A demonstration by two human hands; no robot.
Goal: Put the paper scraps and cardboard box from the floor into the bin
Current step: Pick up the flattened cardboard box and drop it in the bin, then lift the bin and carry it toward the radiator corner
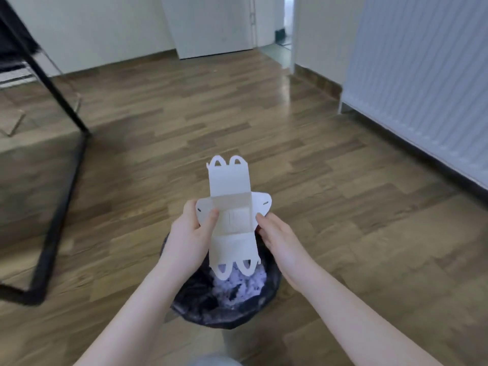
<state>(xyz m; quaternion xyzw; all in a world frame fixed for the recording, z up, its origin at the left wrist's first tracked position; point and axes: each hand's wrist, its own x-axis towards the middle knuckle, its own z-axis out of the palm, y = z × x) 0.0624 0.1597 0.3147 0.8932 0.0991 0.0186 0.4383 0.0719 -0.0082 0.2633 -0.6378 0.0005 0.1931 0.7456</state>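
A white cardboard box [231,204], unfolded flat with looped tabs at both ends, hangs over the bin [200,310]. My left hand [188,235] grips its left flap, thumb on top. My right hand [277,237] touches its right flap with the fingertips. The bin is lined with a black bag and stands on the floor right under my hands. White paper scraps [237,282] lie inside it. The box's lower tabs hang just above the scraps.
A black metal frame leg [60,196] slants across the wooden floor at the left. A white radiator [422,83] runs along the right wall. A white door [214,25] and a doorway lie ahead.
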